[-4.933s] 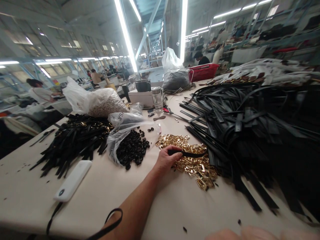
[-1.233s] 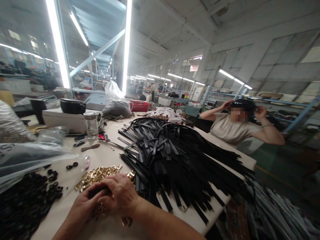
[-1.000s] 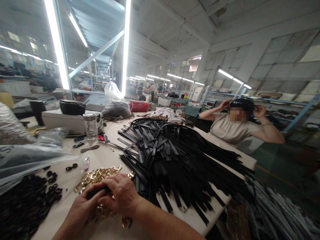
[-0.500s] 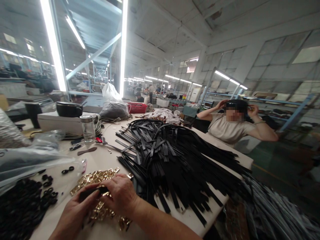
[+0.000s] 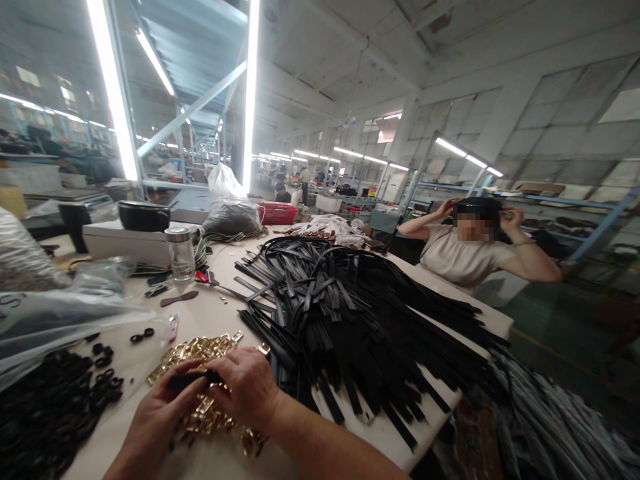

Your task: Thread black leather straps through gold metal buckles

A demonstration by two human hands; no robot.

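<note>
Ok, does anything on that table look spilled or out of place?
Small black rings lie loose on the table beside the printed plastic bag, a few apart from the heap, so they may have spilled. I see no clear damage.

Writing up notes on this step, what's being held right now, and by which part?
A black strap, pinched near its end between the left hand and the right hand.

Two hands, left hand (image 5: 170,400) and right hand (image 5: 247,387), holding a black strip (image 5: 187,379) over gold buckles (image 5: 200,348), black straps (image 5: 325,300) heaped alongside on a pale worktop (image 5: 215,317), person (image 5: 467,257) with raised arms at far right.
</note>
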